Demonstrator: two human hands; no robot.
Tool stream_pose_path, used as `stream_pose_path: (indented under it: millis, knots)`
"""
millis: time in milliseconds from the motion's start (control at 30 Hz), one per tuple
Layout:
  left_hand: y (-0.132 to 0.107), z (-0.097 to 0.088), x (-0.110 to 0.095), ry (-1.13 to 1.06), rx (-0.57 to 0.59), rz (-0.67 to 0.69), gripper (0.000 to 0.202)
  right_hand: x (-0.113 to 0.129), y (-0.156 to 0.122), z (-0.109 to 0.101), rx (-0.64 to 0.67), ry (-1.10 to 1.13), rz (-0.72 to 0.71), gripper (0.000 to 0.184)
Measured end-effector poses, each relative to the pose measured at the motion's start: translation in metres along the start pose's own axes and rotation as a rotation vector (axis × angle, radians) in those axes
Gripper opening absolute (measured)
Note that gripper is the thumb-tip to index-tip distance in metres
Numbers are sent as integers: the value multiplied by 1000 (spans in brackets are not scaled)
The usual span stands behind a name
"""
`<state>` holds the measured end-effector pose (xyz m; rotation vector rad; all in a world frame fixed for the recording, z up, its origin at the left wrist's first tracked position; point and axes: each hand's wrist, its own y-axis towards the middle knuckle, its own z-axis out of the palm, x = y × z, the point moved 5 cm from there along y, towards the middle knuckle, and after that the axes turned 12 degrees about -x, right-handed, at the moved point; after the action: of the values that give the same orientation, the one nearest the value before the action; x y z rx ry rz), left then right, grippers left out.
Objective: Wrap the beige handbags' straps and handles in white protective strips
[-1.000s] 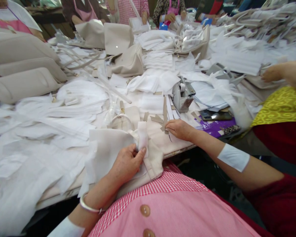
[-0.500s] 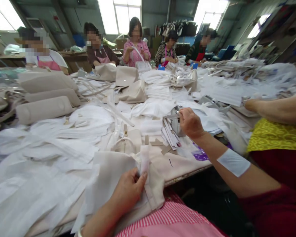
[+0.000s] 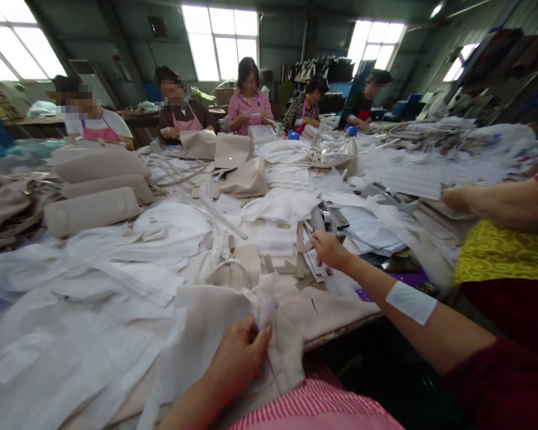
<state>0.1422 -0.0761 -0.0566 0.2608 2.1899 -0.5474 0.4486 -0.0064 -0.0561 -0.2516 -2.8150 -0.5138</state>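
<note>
My left hand [image 3: 237, 353] is closed at the table's near edge, thumb and fingers pinching a white wrapping strip [image 3: 266, 297] that stands upright. Around that hand lies a pale beige bag piece [image 3: 289, 334] with a white sheet [image 3: 210, 310] partly over it. Further right, my right hand [image 3: 330, 251] pinches a small piece of tape [image 3: 310, 244], its fingers closed. Just beyond it stands a grey tape dispenser [image 3: 319, 220]. Beneath those fingers sit a bundle of white paper slips [image 3: 312, 263] and some grey-brown card strips [image 3: 287, 267].
Layered white sheets [image 3: 116, 263] cover the left of the table. Rolled beige bags [image 3: 92, 210] and more beige bags [image 3: 244, 178] lie beyond. At right, a co-worker's arm [image 3: 488, 197] reaches in above a yellow apron. Several people work along the far side.
My right hand has come away from the tape dispenser, moving down and left with the tape piece. My left hand keeps its hold on the strip. The view has tilted up slightly.
</note>
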Motion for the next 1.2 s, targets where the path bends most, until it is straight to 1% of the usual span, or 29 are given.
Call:
stream_pose_path:
  millis: [67, 133, 233, 300, 367, 400, 467, 500, 567, 600, 633, 667, 733, 767, 800, 833, 867, 900, 933, 967, 1000, 1033, 1067, 1100, 1133, 1167, 1200]
  knots:
    - [1, 0, 0, 34, -14, 20, 37, -10, 16, -10, -100, 14, 76, 38]
    - [2, 0, -1, 58, -26, 33, 36, -17, 28, -20, -179, 18, 112, 36]
    - [3, 0, 0, 64, -25, 34, 36, -19, 39, -33, -236, 24, 115, 26]
    - [4, 1, 0, 52, -7, 25, 37, -17, 43, -44, -322, 30, 113, 28]
    - [5, 2, 1, 37, 12, 9, 37, -12, 47, -54, -408, 34, 76, 25]
    - [6, 2, 2, 30, 17, 0, 37, -9, 49, -58, -425, 35, 49, 21]
    - [6, 3, 3, 19, 21, -14, 36, -3, 47, -69, -461, 70, 20, 17]
    - [6, 3, 3, 15, 23, -21, 36, 0, 43, -76, -511, 108, 25, 17]
    - [6, 3, 5, 2, 38, -36, 36, 6, 29, -93, -674, 183, 14, 21]
    - [6, 4, 5, -6, 46, -43, 36, 11, 19, -99, -728, 206, -25, 21]
    - [6, 4, 5, -12, 52, -46, 36, 16, 10, -101, -736, 209, -89, 20]
    - [6, 4, 5, -16, 52, -46, 36, 21, 1, -99, -686, 188, -166, 18]
    - [6, 3, 5, -16, 43, -40, 35, 27, -13, -84, -508, 144, -270, 15]
    - [6, 3, 5, -13, 38, -36, 35, 25, -18, -76, -425, 150, -265, 15]
    - [6, 3, 4, -12, 36, -35, 35, 22, -22, -68, -376, 177, -215, 16]
    - [6, 3, 4, -13, 36, -38, 35, 16, -26, -64, -365, 221, -130, 17]
    - [5, 3, 4, -14, 37, -42, 35, 10, -30, -61, -385, 274, -34, 18]
    - [5, 3, 4, -17, 37, -46, 35, 6, -34, -61, -425, 325, 49, 18]
    - [5, 4, 5, -21, 35, -50, 35, 4, -40, -62, -464, 363, 98, 19]
    - [5, 4, 5, -23, 34, -53, 36, 6, -47, -64, -481, 390, 98, 19]
    - [5, 4, 5, -25, 34, -56, 36, 11, -54, -64, -459, 411, 49, 19]
    - [4, 4, 5, -28, 36, -58, 36, 17, -62, -63, -387, 432, -34, 19]
    - [4, 4, 5, -31, 39, -60, 35, 24, -71, -59, -276, 456, -132, 19]
    - [4, 4, 5, -31, 42, -62, 35, 31, -80, -53, -140, 479, -221, 20]
    - [4, 5, 5, -28, 43, -62, 34, 36, -89, -47, -10, 499, -280, 21]
    - [4, 4, 4, -26, 41, -63, 33, 38, -95, -41, 94, 509, -297, 23]
    - [4, 4, 4, -25, 39, -65, 33, 38, -98, -34, 158, 501, -270, 27]
